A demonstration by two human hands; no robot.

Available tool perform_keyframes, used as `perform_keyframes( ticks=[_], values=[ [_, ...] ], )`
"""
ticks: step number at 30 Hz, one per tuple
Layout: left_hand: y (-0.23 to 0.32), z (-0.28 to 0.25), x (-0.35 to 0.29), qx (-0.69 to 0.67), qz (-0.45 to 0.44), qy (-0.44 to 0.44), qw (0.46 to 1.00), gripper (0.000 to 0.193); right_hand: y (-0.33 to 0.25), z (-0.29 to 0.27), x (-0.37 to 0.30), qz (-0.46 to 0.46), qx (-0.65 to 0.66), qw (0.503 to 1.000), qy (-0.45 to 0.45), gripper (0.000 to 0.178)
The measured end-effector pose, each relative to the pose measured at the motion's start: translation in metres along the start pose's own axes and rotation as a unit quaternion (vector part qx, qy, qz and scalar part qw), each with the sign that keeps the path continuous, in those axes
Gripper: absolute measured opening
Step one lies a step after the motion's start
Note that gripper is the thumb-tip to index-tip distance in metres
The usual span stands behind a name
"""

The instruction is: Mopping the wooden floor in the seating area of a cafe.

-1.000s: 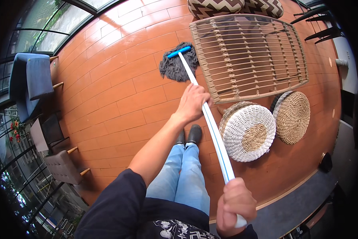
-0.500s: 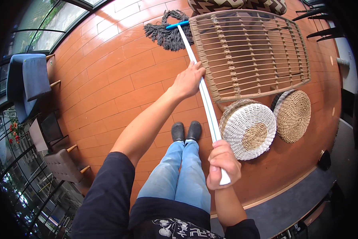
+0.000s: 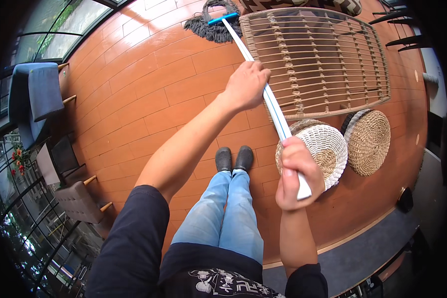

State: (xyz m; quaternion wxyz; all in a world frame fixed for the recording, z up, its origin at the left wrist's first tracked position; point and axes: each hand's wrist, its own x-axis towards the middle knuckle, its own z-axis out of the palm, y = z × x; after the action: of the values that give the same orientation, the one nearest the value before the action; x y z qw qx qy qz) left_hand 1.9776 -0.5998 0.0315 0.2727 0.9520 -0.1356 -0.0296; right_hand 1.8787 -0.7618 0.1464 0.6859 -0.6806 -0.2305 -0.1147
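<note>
A mop [image 3: 278,118] with a white, blue-striped handle slants across the view, its blue clamp and dark grey string head [image 3: 208,28] resting on the tiled floor at the top. My left hand [image 3: 247,85] is wrapped round the middle of the handle. Close to the handle's white end, my right hand [image 3: 300,174] grips it with closed fingers. Just beyond my right hand stands a round white and tan woven pouf [image 3: 334,144], partly hidden by that hand. To the right of the handle is a rattan table or bench [image 3: 323,64] with open slats.
Beside the white pouf is a tan woven pouf [image 3: 371,144]. On the left stand a blue chair [image 3: 44,92] and a brown tufted seat [image 3: 79,202] near the windows. A dark grey ledge [image 3: 352,253] runs along the lower right. Patterned cushions [image 3: 350,7] lie at the top.
Both hands and the mop handle have shifted up and to the right. The mop head has slid farther away, toward the top edge. Both hands keep their hold.
</note>
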Motion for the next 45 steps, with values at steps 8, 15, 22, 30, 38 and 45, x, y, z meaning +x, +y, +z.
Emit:
perform_keyframes(
  ticks=[8, 15, 22, 30, 38, 45],
  values=[
    [0.027, 0.002, -0.064, -0.228, -0.015, 0.052, 0.972, 0.017, -0.145, -0.011, 0.005, 0.128, -0.058, 0.987, -0.073, 0.012],
    [0.067, -0.009, -0.137, -0.258, -0.081, 0.054, 0.961, 0.017, -0.168, -0.052, 0.017, 0.161, 0.043, 0.969, -0.182, 0.014],
    [0.016, 0.030, -0.212, -0.175, -0.237, -0.035, 0.955, 0.033, -0.098, -0.055, -0.010, 0.212, 0.210, 0.940, -0.163, 0.011],
    [0.038, 0.053, -0.217, -0.181, -0.257, 0.050, 0.948, 0.029, -0.119, -0.070, 0.015, 0.222, 0.194, 0.928, -0.226, 0.011],
    [0.160, 0.088, -0.141, -0.390, -0.177, 0.115, 0.896, 0.028, -0.206, -0.130, 0.090, 0.147, 0.132, 0.917, -0.346, 0.016],
    [0.169, 0.105, -0.164, -0.393, -0.217, 0.196, 0.872, 0.015, -0.187, -0.114, 0.101, 0.125, 0.194, 0.891, -0.392, 0.017]
  ],
)
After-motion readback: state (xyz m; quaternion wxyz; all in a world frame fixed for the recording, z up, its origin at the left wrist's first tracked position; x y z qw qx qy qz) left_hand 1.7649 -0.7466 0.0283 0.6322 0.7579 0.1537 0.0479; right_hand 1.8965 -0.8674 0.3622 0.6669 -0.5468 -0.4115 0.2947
